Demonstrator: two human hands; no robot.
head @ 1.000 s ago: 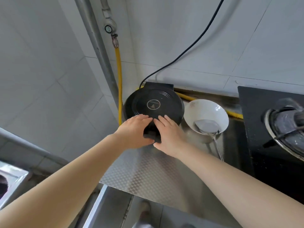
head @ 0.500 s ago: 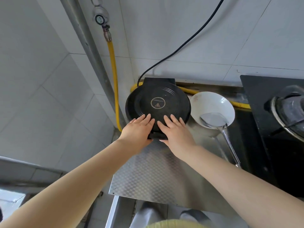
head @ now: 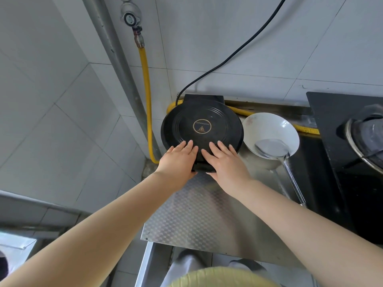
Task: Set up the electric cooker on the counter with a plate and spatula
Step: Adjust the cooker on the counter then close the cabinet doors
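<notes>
The black round electric cooker (head: 202, 121) sits with its lid down on the steel counter (head: 196, 214), its back against the tiled wall. My left hand (head: 180, 160) and my right hand (head: 226, 162) lie side by side over its front handle, fingers stretched flat onto the lid and thumbs hidden underneath. A white plate (head: 269, 125) stands just right of the cooker, almost touching it. A metal spatula (head: 273, 148) rests with its blade in the plate and its long handle running toward the counter's front right.
A black gas stove (head: 331, 162) with a pot (head: 366, 139) fills the right side. A yellow gas hose (head: 147, 90) and grey pipe (head: 116, 59) run down the corner left of the cooker. The cooker's black cord (head: 228, 59) climbs the wall. The counter's front edge is near my body.
My fingers have slid a little farther onto the lid and lie flatter. The cooker, plate and spatula stay where they were; the view has shifted slightly.
</notes>
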